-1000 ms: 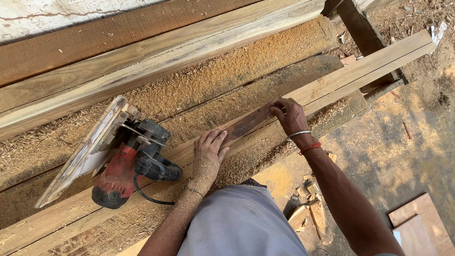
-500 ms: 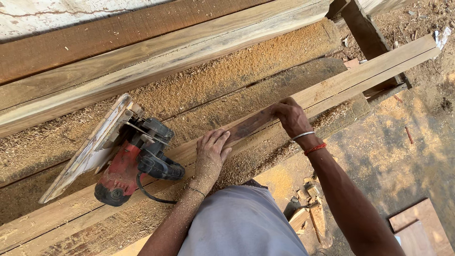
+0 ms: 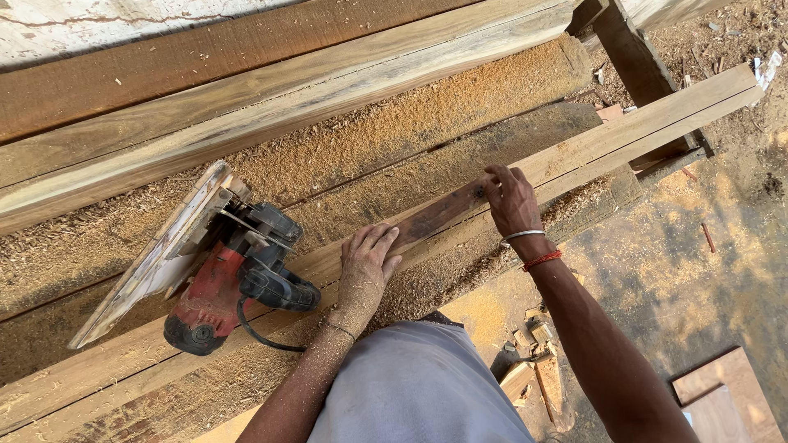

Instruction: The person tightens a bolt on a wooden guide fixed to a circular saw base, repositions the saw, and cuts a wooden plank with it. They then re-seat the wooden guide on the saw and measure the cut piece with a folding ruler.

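Hands are pinning a dark wooden strip [image 3: 435,217] along the plank's [image 3: 624,135] edge: left hand [image 3: 367,261] spread flat, right hand [image 3: 510,199] pinching its far end; it looks stiff, light, thin.

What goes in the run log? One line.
left hand: flat on dark narrow wooden strip | right hand: pinching strip's far end | red-black circular saw: resting on sawdust-covered plank

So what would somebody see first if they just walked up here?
Probably the red and black circular saw, lying on the sawdust-covered boards at left. Next, the person's left hand pressing flat on a long pale wooden plank, while the right hand pinches the end of a thin dark wooden strip lying along it.
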Motion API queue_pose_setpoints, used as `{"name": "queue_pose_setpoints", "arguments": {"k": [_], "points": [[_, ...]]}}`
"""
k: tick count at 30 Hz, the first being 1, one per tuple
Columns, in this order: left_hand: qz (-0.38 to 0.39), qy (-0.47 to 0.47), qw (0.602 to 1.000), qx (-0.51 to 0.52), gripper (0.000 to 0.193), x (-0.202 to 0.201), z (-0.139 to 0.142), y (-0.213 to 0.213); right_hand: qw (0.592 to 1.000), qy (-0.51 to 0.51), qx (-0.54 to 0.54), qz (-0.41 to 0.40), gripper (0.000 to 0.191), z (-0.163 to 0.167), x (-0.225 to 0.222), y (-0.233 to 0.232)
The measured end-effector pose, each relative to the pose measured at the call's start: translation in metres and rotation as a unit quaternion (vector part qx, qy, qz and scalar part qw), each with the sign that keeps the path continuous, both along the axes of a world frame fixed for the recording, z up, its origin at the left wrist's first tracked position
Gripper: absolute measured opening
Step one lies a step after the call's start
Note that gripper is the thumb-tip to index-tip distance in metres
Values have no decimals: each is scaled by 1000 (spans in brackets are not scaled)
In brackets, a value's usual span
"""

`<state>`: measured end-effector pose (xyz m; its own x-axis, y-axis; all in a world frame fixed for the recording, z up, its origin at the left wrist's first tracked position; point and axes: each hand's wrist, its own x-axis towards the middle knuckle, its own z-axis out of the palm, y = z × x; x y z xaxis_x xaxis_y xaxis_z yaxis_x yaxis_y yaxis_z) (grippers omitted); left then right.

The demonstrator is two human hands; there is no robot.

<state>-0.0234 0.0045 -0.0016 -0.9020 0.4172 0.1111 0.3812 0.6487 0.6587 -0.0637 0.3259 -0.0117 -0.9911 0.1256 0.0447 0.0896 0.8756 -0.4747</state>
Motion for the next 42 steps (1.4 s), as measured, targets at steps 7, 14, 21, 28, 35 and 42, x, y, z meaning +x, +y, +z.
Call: {"name": "queue_pose_setpoints", "arguments": {"k": [7, 14, 21, 28, 35, 42], "points": [[1, 1, 1000, -1, 56, 0, 0, 0, 998, 44, -9, 49, 32, 4, 1, -4], [-2, 9, 1000, -2, 55, -1, -3, 0, 997, 54, 3, 45, 27, 1, 1, -2], [0, 6, 1000, 1, 56, 0, -1, 0, 995, 99, 5, 32, 32, -2, 4, 0], [-1, 6, 1000, 1, 54, 0, 0, 1, 987, 153, 30, 42, 34, -1, 12, 2], [-3, 5, 1000, 0, 54, 0, -4, 2, 993, 119, -2, 21, 32, -3, 12, -2], [-2, 5, 1000, 4, 54, 1, -7, 1, 989, 143, -28, 4, 34, -8, 16, -2]]}}
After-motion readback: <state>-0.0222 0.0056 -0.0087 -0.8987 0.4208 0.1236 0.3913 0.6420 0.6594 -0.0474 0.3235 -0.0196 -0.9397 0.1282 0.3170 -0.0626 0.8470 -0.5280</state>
